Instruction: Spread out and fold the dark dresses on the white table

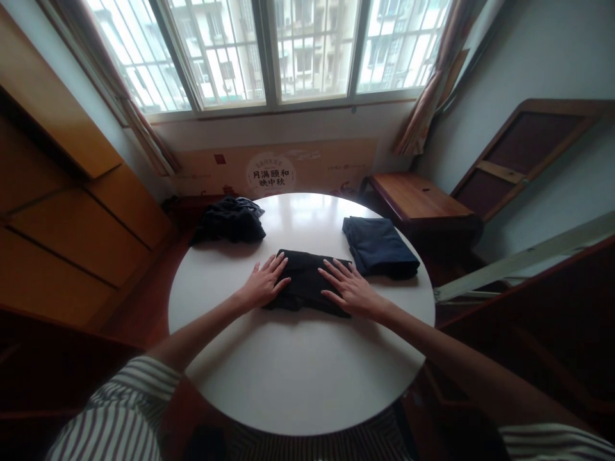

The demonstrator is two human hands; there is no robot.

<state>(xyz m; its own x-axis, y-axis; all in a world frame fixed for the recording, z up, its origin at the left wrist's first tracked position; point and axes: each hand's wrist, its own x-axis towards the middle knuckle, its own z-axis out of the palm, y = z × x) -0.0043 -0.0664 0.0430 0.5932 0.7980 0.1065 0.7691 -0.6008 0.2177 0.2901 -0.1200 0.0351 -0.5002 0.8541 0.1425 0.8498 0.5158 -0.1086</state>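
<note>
A folded black garment (pixel 305 282) lies flat in the middle of the round white table (pixel 302 378); its exact kind does not show. My left hand (pixel 263 283) rests on its left end with the fingers spread. On the right end lies my right hand (pixel 353 291), palm down, its fingers also apart. Close beyond my right hand sits a stack of folded dark blue clothing (pixel 382 246). At the table's far left is a crumpled heap of black clothes (pixel 229 221).
Behind the table, a low wooden stool or side table (pixel 418 195) stands at the right, near a leaning wooden framed panel (pixel 516 153). Wooden cabinets (pixel 62 256) line the left side. Barred windows (pixel 269 51) with curtains are at the back.
</note>
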